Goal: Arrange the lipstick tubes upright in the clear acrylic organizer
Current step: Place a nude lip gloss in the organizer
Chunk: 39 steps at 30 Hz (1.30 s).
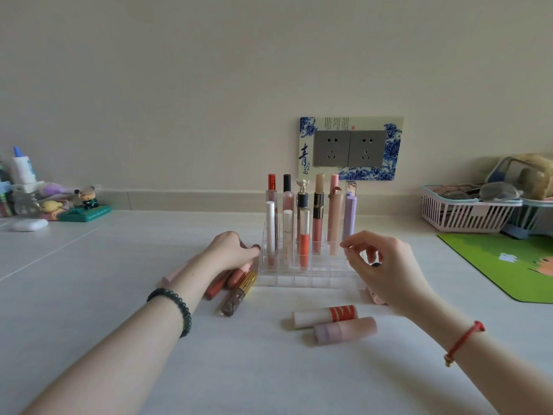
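Observation:
The clear acrylic organizer (311, 280) stands at the table's middle, with several lipstick tubes (303, 235) upright in its back rows. My left hand (230, 250) lies against its left side, fingers curled on a pink-capped tube (239, 275) in a pile with a brown and gold tube (238, 295). My right hand (386, 265) hovers at the organizer's right front, thumb and forefinger close together with nothing between them, beside an upright purple tube (349, 217). A white tube with red stripes (324, 316) and a lilac and pink tube (344, 330) lie in front.
A pink slatted basket (466, 214) with glasses sits at the back right, next to a green mat (508, 265). Small figurines (86, 205), bottles and a white case (30, 224) stand at the back left. A wall socket (348, 148) is behind the organizer.

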{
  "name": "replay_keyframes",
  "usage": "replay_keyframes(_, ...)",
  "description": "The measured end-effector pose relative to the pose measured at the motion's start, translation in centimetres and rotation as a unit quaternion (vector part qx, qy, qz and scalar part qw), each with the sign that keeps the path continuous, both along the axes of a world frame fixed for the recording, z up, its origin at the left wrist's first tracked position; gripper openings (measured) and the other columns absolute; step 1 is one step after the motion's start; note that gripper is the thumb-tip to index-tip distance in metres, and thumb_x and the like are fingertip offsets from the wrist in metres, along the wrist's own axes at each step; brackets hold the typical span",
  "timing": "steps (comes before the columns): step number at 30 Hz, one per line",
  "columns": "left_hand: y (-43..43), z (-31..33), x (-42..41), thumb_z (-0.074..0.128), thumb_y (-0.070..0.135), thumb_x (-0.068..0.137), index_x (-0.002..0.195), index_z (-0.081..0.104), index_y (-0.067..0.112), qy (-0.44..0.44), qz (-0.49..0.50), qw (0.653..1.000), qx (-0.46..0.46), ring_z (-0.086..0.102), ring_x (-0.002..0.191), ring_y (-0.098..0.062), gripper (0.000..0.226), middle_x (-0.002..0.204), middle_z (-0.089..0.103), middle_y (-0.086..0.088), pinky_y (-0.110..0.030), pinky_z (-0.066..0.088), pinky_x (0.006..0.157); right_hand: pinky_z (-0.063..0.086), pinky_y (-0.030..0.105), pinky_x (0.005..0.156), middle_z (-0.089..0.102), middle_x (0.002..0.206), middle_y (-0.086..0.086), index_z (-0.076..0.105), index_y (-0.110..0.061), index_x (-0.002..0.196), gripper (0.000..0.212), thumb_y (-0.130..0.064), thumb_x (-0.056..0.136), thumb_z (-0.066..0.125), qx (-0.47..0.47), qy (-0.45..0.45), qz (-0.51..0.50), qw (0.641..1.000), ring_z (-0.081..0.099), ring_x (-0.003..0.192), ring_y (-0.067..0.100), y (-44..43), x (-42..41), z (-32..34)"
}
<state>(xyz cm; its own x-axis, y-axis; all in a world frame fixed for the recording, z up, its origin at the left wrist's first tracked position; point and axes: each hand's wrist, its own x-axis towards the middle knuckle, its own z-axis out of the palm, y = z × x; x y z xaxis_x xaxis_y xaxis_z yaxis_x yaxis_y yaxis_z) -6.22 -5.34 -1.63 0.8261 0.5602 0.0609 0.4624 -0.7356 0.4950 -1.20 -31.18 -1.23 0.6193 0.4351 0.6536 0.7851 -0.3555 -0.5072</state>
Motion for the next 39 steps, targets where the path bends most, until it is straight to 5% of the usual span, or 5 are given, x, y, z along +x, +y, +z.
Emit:
replay_keyframes(8, 0.2, 1.7, -2.5, 0.058, 0.039, 0.082, 0.064, 0.059, 0.031, -0.23, -0.034, 0.971, -0.061, 0.056, 0.075, -0.005, 0.02, 0.074, 0.061, 0.015, -0.02, 0.039, 0.063, 0.037, 0.005, 0.057, 0.06, 0.062, -0.016, 0.067, -0.022, 0.078, 0.016, -0.006, 0.077, 0.063, 0.012, 0.002, 0.009, 1.0, 0.049, 0.063, 0.001, 0.0, -0.3, 0.1)
replay_keyframes(13, -1.3, 3.0, -4.6, 0.066, 0.029, 0.079, 0.075, 0.063, 0.03, -0.359, -0.115, 0.909, -0.177, 0.064, 0.058, -0.001, 0.005, 0.072, 0.068, 0.01, -0.021, 0.051, 0.06, 0.044, 0.008, 0.056, 0.062, 0.068, -0.013, 0.065, -0.021, 0.086, 0.014, -0.009, 0.078, 0.064, 0.026, 0.033, 0.078, 0.996, 0.054, 0.061, 0.003, 1.2, -1.4, 0.8)
replay_keyframes(18, -5.0, 3.6, -5.1, 0.065, 0.029, 0.08, 0.082, 0.063, 0.03, -0.365, -0.211, 0.883, -0.206, 0.065, 0.06, -0.001, 0.003, 0.07, 0.071, 0.018, -0.013, 0.05, 0.054, 0.053, 0.015, 0.066, 0.066, 0.08, -0.007, 0.062, -0.018, 0.099, 0.023, -0.018, 0.076, 0.068, 0.03, 0.089, 0.154, 0.984, 0.062, 0.068, 0.004, 3.7, -2.5, 1.6)
replay_keyframes(26, -7.0, 3.5, -4.4, 0.068, 0.029, 0.077, 0.085, 0.066, 0.031, -0.382, -0.24, 0.87, -0.201, 0.068, 0.071, -0.008, 0.008, 0.083, 0.071, 0.004, -0.021, 0.055, 0.064, 0.049, 0.009, 0.058, 0.07, 0.065, -0.004, 0.065, -0.017, 0.084, 0.006, -0.019, 0.079, 0.065, 0.069, 0.085, 0.207, 0.972, 0.066, 0.06, 0.006, 4.7, -2.7, 2.5)
replay_keyframes(39, -0.7, 0.0, -4.3, 0.06, 0.024, 0.085, 0.077, 0.063, 0.03, -0.367, -0.107, 0.913, -0.141, 0.061, 0.065, 0.005, 0.011, 0.076, 0.068, 0.011, -0.009, 0.048, 0.066, 0.05, 0.005, 0.061, 0.067, 0.072, -0.011, 0.068, -0.018, 0.085, 0.011, -0.016, 0.074, 0.07, 0.071, 0.11, 0.016, 0.991, 0.063, 0.067, -0.001, 4.2, 2.6, 1.7)
